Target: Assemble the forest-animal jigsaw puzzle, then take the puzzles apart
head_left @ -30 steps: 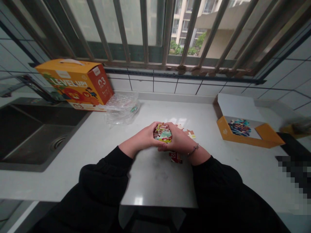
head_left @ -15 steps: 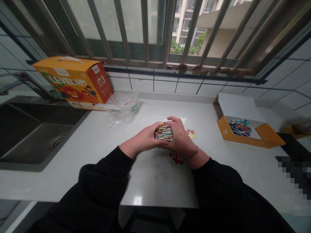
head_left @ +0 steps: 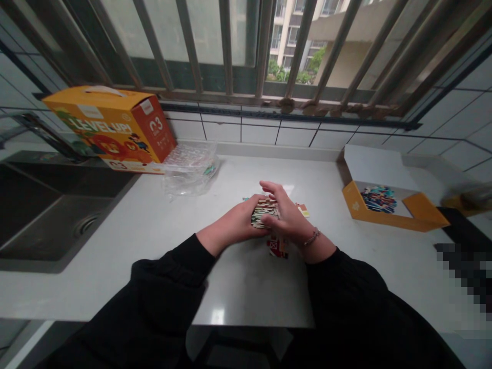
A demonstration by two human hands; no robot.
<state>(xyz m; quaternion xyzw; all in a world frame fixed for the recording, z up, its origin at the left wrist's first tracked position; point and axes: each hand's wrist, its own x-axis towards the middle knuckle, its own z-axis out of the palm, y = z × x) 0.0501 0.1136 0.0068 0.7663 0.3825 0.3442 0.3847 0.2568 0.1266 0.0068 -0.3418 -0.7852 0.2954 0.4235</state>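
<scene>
A stack of colourful puzzle pieces (head_left: pixel 262 212) is squeezed edge-on between both my hands above the white counter (head_left: pixel 161 230). My left hand (head_left: pixel 239 223) wraps it from the left. My right hand (head_left: pixel 285 215) presses on it from the right, fingers stretched over the top. A red loose piece (head_left: pixel 277 247) lies on the counter just under my right wrist. Another loose piece (head_left: pixel 303 210) peeks out beyond my right hand.
An orange puzzle box (head_left: pixel 111 128) stands at the back left beside a crumpled clear plastic bag (head_left: pixel 191 169). A dark sink (head_left: pixel 46 205) fills the left side. An open orange tray box (head_left: pixel 384 202) holding puzzle pieces sits at the right. Barred window behind.
The stack has turned from face-up to edge-on between my hands. My right hand's fingers have lifted and stretched over its top, and both hands shifted slightly forward.
</scene>
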